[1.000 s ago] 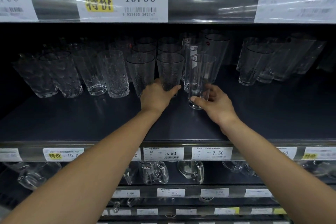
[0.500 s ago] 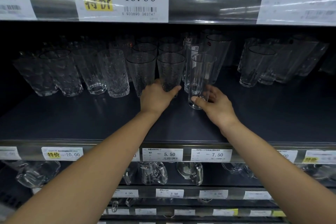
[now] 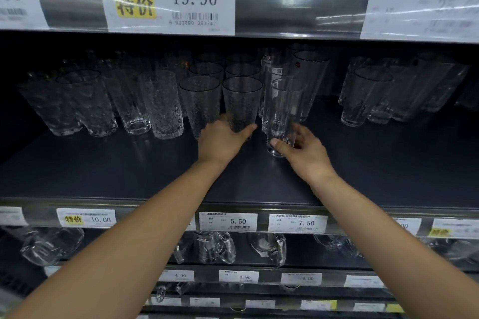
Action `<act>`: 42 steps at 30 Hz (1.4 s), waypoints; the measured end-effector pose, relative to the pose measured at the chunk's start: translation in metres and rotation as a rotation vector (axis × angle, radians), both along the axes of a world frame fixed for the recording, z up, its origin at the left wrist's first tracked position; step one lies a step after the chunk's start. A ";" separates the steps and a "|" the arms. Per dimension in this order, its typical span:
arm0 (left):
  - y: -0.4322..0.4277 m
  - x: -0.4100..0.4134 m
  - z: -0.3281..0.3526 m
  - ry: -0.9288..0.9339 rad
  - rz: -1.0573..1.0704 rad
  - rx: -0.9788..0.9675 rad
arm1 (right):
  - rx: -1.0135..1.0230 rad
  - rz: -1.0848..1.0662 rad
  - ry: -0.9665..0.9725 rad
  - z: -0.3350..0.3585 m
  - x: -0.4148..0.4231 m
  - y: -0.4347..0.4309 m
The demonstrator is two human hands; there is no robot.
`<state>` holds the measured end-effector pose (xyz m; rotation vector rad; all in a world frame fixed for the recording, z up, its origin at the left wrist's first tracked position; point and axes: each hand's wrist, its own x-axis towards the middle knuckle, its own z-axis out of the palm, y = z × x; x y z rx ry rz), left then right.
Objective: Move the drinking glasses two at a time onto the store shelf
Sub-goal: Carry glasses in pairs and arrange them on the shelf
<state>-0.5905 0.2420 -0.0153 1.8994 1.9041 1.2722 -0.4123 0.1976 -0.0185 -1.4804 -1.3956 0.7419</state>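
- Head view: the left hand (image 3: 223, 137) is wrapped round the lower part of a dimpled glass (image 3: 242, 101), thumb on its right side. This grip sits straight above the 5.50 price tag (image 3: 228, 221), well back on the dark shelf (image 3: 129, 176).
- The right hand (image 3: 303, 147) pinches a plain glass (image 3: 285, 111) near its base, thumb across the front and fingers showing through from behind. It lies above and to the right of the 5.50 price tag.
- Both hands are clamped, one glass each. The two glasses stand upright, just beside each other with a narrow gap between.
- The plain glass appears seated on the shelf. The dimpled glass's base is hidden by the hand, so I cannot tell whether it is seated.
- Above and slightly left of the tag, a second dimpled glass (image 3: 201, 101) stands just beside the held one, with more of the kind behind.
- Above and right of the tag, taller plain glasses (image 3: 311, 80) crowd close behind the right hand's glass.
- Judgement: the placing step looks nearly done; release and withdrawal remain.
- Risk: letting go of the dimpled glass before it is seated would drop it, and it could chip or topple.
- Risk: the low pinch on the tall plain glass gives little control of its top, so a sideways pull on release could tip it into its neighbours.
- Risk: withdrawing fingers or wrists could clip the close-packed rims and knock several over.
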 end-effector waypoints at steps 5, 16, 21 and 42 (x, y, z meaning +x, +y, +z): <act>-0.001 -0.001 0.001 -0.023 -0.005 -0.020 | -0.003 0.001 0.008 0.001 -0.001 -0.001; -0.042 -0.020 0.012 -0.033 -0.190 -0.267 | -0.160 -0.073 0.209 0.018 0.010 -0.028; -0.083 -0.015 0.030 -0.155 -0.281 -0.331 | -0.104 -0.157 0.315 0.041 0.023 -0.071; -0.136 0.245 0.068 -0.500 -0.742 -0.422 | 0.080 -0.410 0.292 0.060 0.256 -0.175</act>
